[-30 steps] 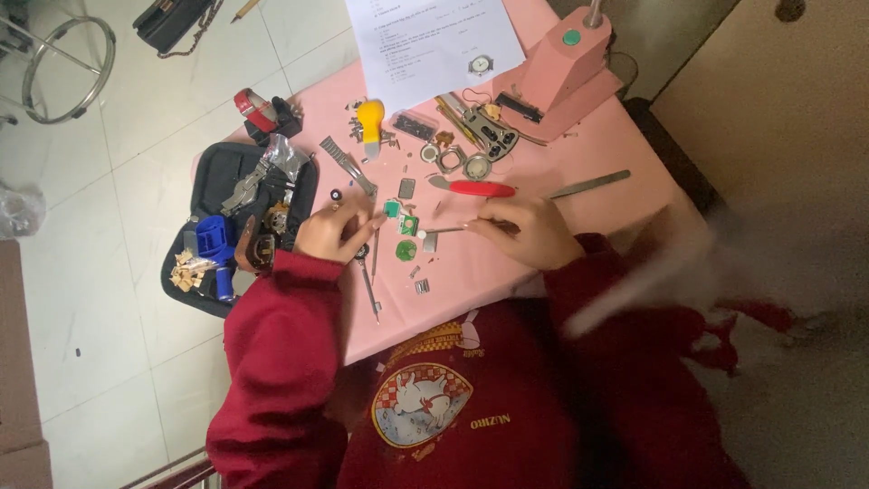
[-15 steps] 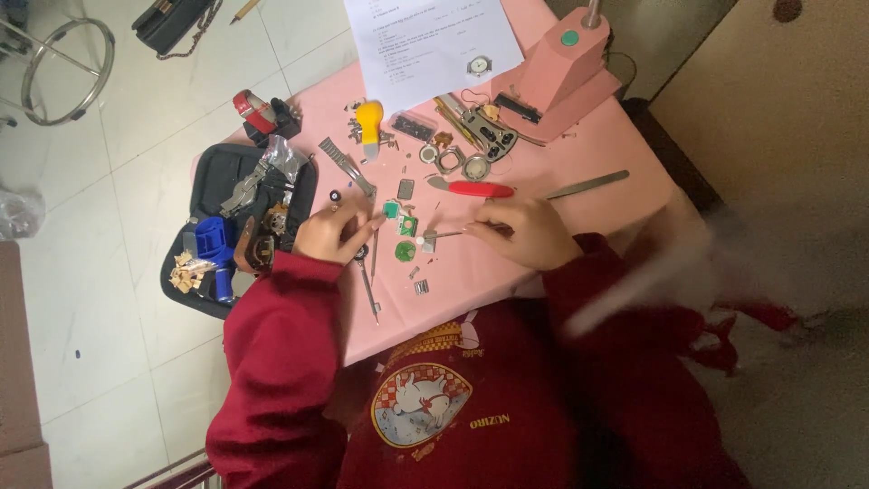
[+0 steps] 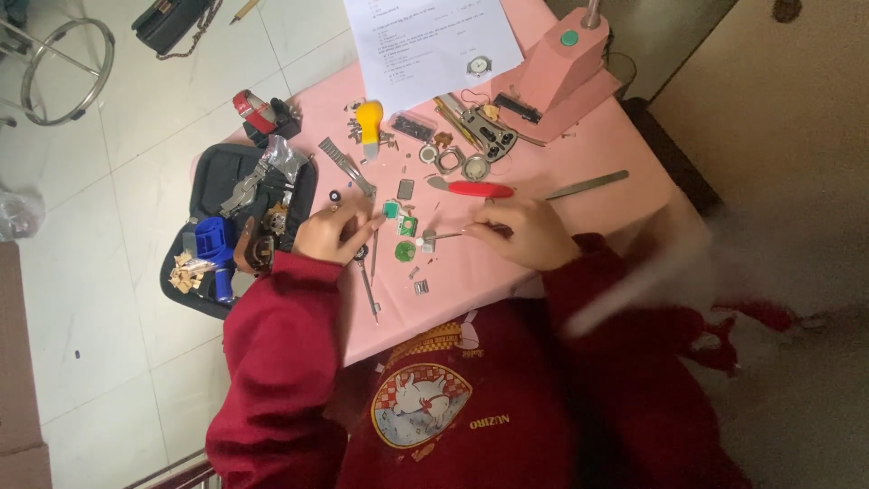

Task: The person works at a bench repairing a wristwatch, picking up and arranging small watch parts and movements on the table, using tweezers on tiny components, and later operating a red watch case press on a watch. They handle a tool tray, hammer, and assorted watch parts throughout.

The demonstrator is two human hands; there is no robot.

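A grey blur sweeps across the right side of the frame and hides whatever lies there, and the small parts in front of me are too tiny to tell apart beyond their colour. The sheet of paper (image 3: 433, 41) is cut off by the top edge, and the black tray (image 3: 210, 165) at the left is so crowded that I can only pick out a blue block and some tan bits in it.

Compared with half a second ago almost nothing has changed: both my hands stay where they were near the middle of the pink table (image 3: 588, 149), and the parts around them lie as before.

My left hand (image 3: 332, 234) is curled, its fingers bent down onto the table just left of the green parts (image 3: 399, 228); I cannot tell whether it pinches anything. My right hand (image 3: 529, 232) is closed in a narrow grip on a thin metal tool (image 3: 445, 235), whose tip points left and ends just beside the green parts at the centre of the frame. Just above that hand lie a red-handled tool (image 3: 478, 188) and a flat grey metal bar (image 3: 587, 185), both untouched.
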